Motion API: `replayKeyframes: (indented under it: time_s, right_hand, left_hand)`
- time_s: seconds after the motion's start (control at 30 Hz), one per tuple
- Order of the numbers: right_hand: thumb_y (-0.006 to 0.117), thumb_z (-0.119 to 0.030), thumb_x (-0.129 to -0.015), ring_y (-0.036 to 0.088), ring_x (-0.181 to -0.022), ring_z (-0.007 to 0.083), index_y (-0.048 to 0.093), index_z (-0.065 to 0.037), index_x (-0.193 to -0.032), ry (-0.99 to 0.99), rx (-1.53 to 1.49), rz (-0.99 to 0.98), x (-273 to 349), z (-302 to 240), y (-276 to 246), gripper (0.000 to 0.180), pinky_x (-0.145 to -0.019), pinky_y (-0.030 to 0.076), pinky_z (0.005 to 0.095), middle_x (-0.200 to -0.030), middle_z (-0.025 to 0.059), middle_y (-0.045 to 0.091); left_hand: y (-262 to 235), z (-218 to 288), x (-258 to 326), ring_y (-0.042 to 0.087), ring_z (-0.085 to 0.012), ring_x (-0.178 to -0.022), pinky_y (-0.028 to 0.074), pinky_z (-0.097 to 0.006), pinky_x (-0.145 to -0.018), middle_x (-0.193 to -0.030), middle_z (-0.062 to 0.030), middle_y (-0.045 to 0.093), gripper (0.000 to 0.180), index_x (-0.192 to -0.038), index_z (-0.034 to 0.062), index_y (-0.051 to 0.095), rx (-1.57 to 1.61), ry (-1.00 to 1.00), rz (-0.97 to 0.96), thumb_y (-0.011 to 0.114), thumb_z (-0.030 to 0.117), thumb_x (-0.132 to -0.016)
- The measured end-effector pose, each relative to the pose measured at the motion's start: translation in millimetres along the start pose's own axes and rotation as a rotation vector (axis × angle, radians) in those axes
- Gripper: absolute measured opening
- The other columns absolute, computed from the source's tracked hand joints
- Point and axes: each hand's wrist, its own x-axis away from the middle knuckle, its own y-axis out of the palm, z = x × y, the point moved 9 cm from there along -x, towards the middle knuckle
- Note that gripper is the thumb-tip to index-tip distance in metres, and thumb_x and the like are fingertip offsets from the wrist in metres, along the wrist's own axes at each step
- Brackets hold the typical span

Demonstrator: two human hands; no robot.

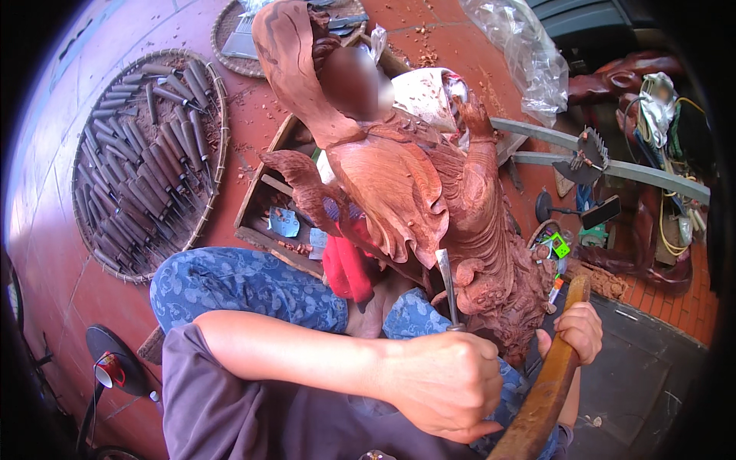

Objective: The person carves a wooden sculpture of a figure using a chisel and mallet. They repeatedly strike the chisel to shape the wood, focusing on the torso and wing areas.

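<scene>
A reddish-brown carved wooden statue (391, 184) leans across the middle, its surface cut into flowing folds, with a raised carved hand at the far right. My left hand (445, 379) is closed in a fist round a chisel (448, 287). The steel blade sticks up out of the fist, its tip close beside the lower edge of a carved fold; I cannot tell whether it touches. The chisel's handle is hidden in the fist. To the right, my right hand (579, 333) wraps round the far end of a thick, curved wooden club (544, 391), which slants down toward me.
A round woven tray (222, 146) full of chisels lies at left on red tiles. Behind the statue are a second tray (230, 57) and a wooden box (249, 230). Metal rails (652, 172), cables and a clear plastic sheet (517, 54) lie right. A red cup (110, 370) stands lower left.
</scene>
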Motion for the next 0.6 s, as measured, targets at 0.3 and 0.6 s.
replayKeyframes:
  time_s: [0.3, 0.6]
  right_hand:
    - [0.088, -0.052, -0.059, 0.057, -0.057, 0.0202, 0.046, -0.009, -0.08, 0.0, 0.085, -0.083, -1.9, -5.2, 10.3, 0.063, -0.055, 0.048, 0.0344, -0.065, 0.0022, 0.054]
    - [0.088, -0.053, -0.058, 0.058, -0.058, 0.0209, 0.046, -0.01, -0.083, -0.009, 0.128, -0.124, -2.7, -3.8, 11.6, 0.065, -0.056, 0.049, 0.036, -0.068, 0.0028, 0.055]
  left_hand:
    - [-4.9, -21.7, 9.5, 0.048, -0.0166, -0.056, 0.038, -0.029, -0.053, -0.063, -0.0015, 0.044, 0.034, -0.062, 0.0105, 0.048, -0.002, -0.014, 0.017, 0.065, 0.031, -0.083]
    - [-11.6, -29.7, 5.3, 0.047, -0.0139, -0.055, 0.035, -0.028, -0.05, -0.064, -0.0002, 0.042, 0.031, -0.063, 0.0123, 0.048, -0.038, -0.097, 0.093, 0.064, 0.03, -0.083]
